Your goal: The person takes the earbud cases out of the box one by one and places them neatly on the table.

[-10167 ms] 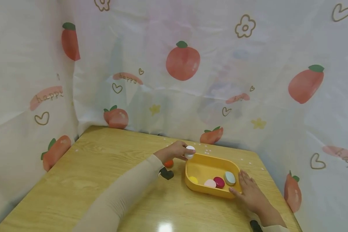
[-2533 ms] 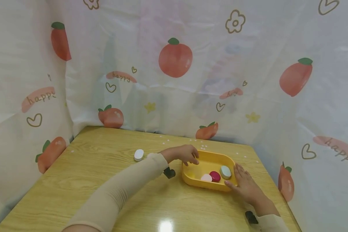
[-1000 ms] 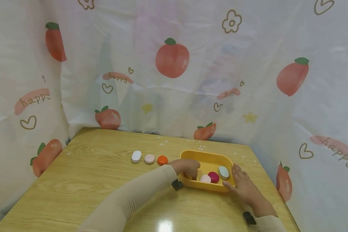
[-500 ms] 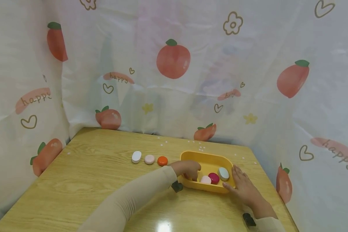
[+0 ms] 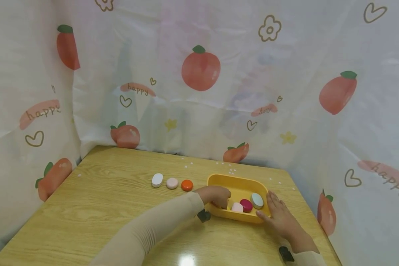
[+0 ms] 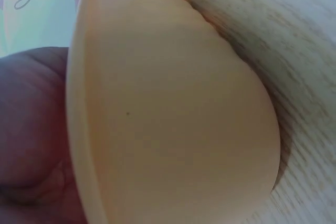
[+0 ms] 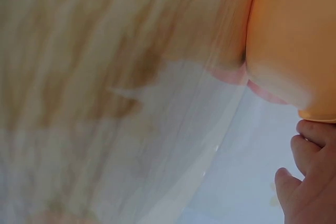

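Your left hand (image 5: 217, 196) dips into the yellow tray (image 5: 241, 185), where a pale pink round piece (image 5: 237, 208), a dark pink round piece (image 5: 246, 205) and a light blue oval piece (image 5: 257, 200) sit; I can't tell if it pinches anything. Your right hand (image 5: 282, 216) rests, fingers straight, against the tray's end. Pushing hard could slide the tray, and a low left sleeve (image 5: 166, 216) could bump the orange round piece (image 5: 187, 185).

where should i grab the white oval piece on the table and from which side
Probably best pinched across its long sides at mid-length, from above: the white oval piece is longer than wide, and on the table a gap separates it from the pale pink piece beside it.
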### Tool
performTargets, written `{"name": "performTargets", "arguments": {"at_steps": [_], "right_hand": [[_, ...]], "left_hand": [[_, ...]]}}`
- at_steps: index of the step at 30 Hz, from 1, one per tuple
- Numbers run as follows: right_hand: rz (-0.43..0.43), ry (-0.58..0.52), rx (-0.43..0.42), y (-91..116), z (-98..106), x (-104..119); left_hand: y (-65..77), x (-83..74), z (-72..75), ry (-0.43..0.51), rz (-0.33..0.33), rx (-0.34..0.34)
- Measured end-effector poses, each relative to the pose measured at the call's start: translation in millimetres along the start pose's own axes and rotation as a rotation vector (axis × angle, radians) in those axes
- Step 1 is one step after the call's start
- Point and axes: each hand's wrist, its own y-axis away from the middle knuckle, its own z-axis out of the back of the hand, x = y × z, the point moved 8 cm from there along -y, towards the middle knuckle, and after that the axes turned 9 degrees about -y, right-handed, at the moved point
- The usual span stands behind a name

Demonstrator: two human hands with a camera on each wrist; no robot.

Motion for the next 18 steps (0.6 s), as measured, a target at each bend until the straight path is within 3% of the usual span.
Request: {"name": "performTargets", "arguments": {"at_steps": [7, 14, 18], "right_hand": [[0.005, -0.010, -0.001, 0.5, -1.7, 0.9], [-0.004, -0.018, 0.009, 0.4, -2.4, -0.4], [-0.006, -0.014, 0.008, 0.2, -1.0, 0.5]], "left_hand": [[0.2, 0.1, -1.4, 0.036, 0.012, 0.002], [0.7, -3.8, -0.1, -0.075, -0.007, -0.045], [-0.4, -4.5, 0.2, -0.069, -0.011, -0.055]]}}
